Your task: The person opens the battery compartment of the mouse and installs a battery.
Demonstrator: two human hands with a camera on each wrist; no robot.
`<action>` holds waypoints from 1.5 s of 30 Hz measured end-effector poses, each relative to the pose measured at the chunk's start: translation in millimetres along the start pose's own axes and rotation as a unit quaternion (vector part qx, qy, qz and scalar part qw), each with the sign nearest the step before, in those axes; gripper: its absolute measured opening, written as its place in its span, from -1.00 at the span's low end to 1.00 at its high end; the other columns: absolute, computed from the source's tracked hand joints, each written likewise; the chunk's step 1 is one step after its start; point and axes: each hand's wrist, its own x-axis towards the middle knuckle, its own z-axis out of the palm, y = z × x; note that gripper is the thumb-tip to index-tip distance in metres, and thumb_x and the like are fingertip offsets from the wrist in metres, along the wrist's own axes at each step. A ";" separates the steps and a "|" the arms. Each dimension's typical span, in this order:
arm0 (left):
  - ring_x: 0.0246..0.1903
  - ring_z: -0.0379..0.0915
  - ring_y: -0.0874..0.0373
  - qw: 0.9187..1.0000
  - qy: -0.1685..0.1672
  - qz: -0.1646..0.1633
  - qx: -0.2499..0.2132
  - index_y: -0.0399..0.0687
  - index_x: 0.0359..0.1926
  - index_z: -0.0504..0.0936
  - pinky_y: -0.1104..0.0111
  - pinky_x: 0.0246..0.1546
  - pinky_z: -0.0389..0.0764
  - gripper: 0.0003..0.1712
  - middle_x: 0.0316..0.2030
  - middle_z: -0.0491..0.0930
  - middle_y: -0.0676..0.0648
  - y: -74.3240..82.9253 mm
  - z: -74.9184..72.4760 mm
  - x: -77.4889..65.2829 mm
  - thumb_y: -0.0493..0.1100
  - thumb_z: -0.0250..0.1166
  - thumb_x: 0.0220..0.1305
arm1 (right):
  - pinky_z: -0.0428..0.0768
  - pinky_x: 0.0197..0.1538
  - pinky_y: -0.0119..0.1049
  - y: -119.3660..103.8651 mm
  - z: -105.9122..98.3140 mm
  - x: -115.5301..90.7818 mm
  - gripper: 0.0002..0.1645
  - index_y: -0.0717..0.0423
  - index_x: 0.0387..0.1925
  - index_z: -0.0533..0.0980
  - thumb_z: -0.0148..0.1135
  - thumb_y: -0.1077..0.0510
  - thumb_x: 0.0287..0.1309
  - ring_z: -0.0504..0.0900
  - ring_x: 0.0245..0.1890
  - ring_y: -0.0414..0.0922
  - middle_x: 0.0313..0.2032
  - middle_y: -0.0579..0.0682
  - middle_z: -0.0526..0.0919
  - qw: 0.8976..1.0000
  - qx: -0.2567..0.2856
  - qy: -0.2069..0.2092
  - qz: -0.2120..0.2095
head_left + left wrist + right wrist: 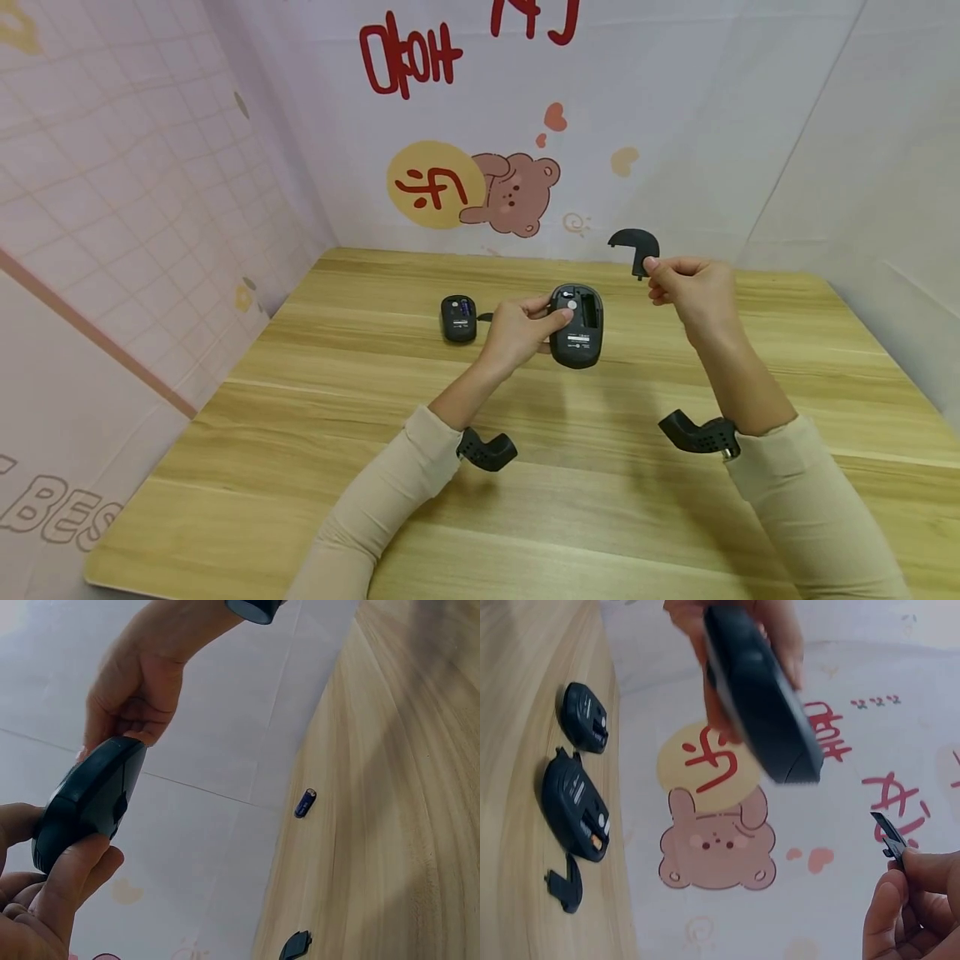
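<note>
My left hand [516, 335] grips a black computer mouse [577, 352] above the table, thumb on its underside. The underside faces the head camera, and its battery slot [591, 312] lies uncovered with no battery showing. To the right and a little higher, my right hand [697, 293] pinches a thin, curved black battery cover [645, 247] by its lower end, apart from the mouse. In the right wrist view the same cover [889, 834] appears nearly edge-on between thumb and fingers, while the held mouse [761, 697] is blurred.
Two more mice, one [583, 718] farther and one [574, 802] nearer with an open battery slot, lie bottom-up on the wooden table [360, 433]. A loose battery cover [568, 885] lies beside them. A blue battery [305, 803] lies near the table's edge, by the printed backdrop.
</note>
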 end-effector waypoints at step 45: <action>-0.41 0.64 0.14 0.999 0.027 0.011 0.035 -0.19 0.14 0.49 0.26 -0.45 0.66 -0.47 -0.18 0.64 -0.15 7.4 -15.2 -3.4 -0.15 0.33 0.15 | 0.54 -0.58 -0.43 145.7 -53.8 44.8 -0.63 0.41 -0.48 0.59 0.10 0.15 0.25 0.49 -0.68 -0.25 -0.72 -0.10 0.53 0.940 -0.270 -0.148 0.147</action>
